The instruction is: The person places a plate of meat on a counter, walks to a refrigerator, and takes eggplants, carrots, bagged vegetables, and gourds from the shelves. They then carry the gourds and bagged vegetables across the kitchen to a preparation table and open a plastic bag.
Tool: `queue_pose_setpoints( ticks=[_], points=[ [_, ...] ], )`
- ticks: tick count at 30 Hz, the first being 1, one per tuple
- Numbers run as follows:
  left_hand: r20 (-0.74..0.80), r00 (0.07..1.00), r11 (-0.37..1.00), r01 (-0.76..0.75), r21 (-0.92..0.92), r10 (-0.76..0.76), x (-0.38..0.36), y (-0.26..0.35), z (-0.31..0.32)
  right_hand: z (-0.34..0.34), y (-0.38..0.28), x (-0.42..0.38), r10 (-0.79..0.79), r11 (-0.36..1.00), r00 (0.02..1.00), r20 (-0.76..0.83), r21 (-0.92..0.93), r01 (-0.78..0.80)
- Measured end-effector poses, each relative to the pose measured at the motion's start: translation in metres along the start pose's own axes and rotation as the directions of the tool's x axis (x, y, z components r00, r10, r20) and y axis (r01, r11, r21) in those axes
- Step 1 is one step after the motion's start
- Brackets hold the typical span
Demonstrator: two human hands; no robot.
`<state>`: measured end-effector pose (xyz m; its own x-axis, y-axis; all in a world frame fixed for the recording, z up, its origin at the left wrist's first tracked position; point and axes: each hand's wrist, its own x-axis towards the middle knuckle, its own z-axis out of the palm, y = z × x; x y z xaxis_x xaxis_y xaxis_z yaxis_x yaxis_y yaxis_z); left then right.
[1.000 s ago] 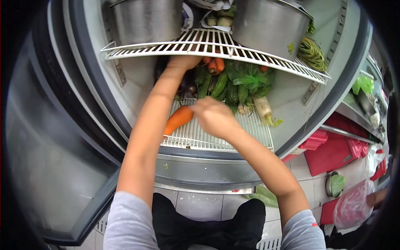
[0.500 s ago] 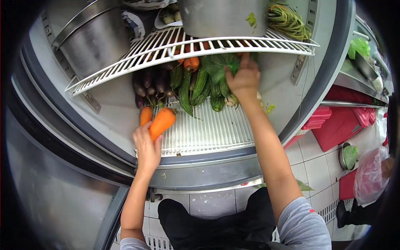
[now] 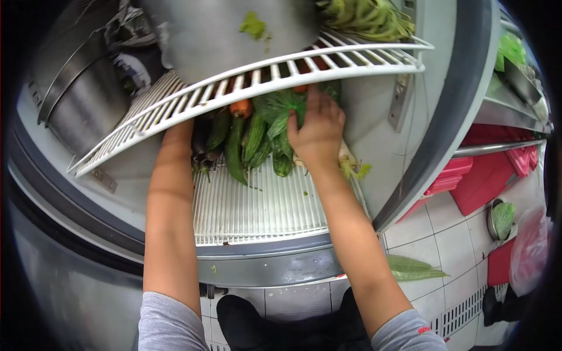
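My right hand (image 3: 319,131) reaches under the upper wire shelf. Its fingers stretch out over a green plastic bag (image 3: 278,108), the thumb spread apart against the bag. Just left of and below the bag lie several long green ridged vegetables like cucumbers (image 3: 254,137). An orange carrot (image 3: 241,108) shows behind them, under the shelf edge. Further left are dark eggplants (image 3: 201,140), partly covered. My left forearm goes in under the shelf beside the eggplants; the left hand itself is hidden there, and so is whatever it touches.
The white upper wire shelf (image 3: 257,85) hangs low over both arms. On it stand a large metal pot (image 3: 234,41) and a bunch of long green stalks (image 3: 369,20). Metal pots (image 3: 88,99) are at the left. A big green leaf (image 3: 413,268) lies on the floor tiles.
My left hand, which held a large carrot near the front of the lower shelf, has moved deep under the upper shelf. My right hand stays at the bag. The view has come closer.
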<state>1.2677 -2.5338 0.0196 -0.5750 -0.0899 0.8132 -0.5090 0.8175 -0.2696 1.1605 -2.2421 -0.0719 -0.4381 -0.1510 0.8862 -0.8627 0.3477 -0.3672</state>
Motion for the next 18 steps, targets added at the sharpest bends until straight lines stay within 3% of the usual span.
queue_pose_setpoints(
  ticks=[3, 6, 8, 9, 10, 11, 14, 16, 18],
  points=[
    [0.065, 0.998, 0.999, 0.024, -0.038, -0.022, 0.004, 0.006, -0.011, -0.002, 0.001, 0.001, 0.009, 1.000, 1.000, 0.007, 0.028, -0.009],
    [0.045, 0.998, 0.999, 0.041, -0.016, -0.041, -0.043, 0.021, -0.054, -0.003, 0.001, 0.001, 0.017, 0.999, 1.000, 0.026, 0.033, -0.018],
    [0.056, 0.992, 0.992, 0.111, 0.064, -0.115, -0.077, 0.034, -0.091, -0.003, 0.000, 0.001, 0.020, 0.999, 1.000, 0.018, 0.034, -0.020],
    [0.009, 0.989, 0.954, 0.142, 0.265, -0.150, -0.114, 0.033, -0.098, -0.004, 0.000, 0.000, 0.022, 0.999, 1.000, 0.020, 0.046, -0.023],
    [0.407, 0.785, 0.884, 0.410, 0.224, -0.467, -0.138, 0.041, -0.122, -0.004, 0.001, 0.000, 0.022, 0.998, 1.000, 0.022, 0.055, -0.024],
    [0.571, 0.565, 0.797, 0.507, 0.329, -0.595, -0.152, 0.059, -0.143, -0.004, 0.002, 0.000, 0.019, 0.998, 1.000, 0.020, 0.060, -0.020],
    [0.665, 0.528, 0.843, 0.421, 0.335, -0.528, -0.232, 0.052, -0.131, -0.002, 0.002, 0.000, 0.009, 0.999, 1.000, 0.017, 0.051, -0.010],
    [0.514, 0.729, 0.889, 0.418, 0.188, -0.452, -0.247, 0.065, -0.132, -0.003, 0.001, 0.000, 0.007, 0.998, 1.000, 0.029, 0.055, -0.008],
    [0.486, 0.711, 0.846, 0.516, 0.133, -0.509, -0.249, 0.067, -0.136, -0.002, 0.001, -0.001, 0.018, 0.999, 0.999, 0.033, 0.026, -0.018]
  ],
)
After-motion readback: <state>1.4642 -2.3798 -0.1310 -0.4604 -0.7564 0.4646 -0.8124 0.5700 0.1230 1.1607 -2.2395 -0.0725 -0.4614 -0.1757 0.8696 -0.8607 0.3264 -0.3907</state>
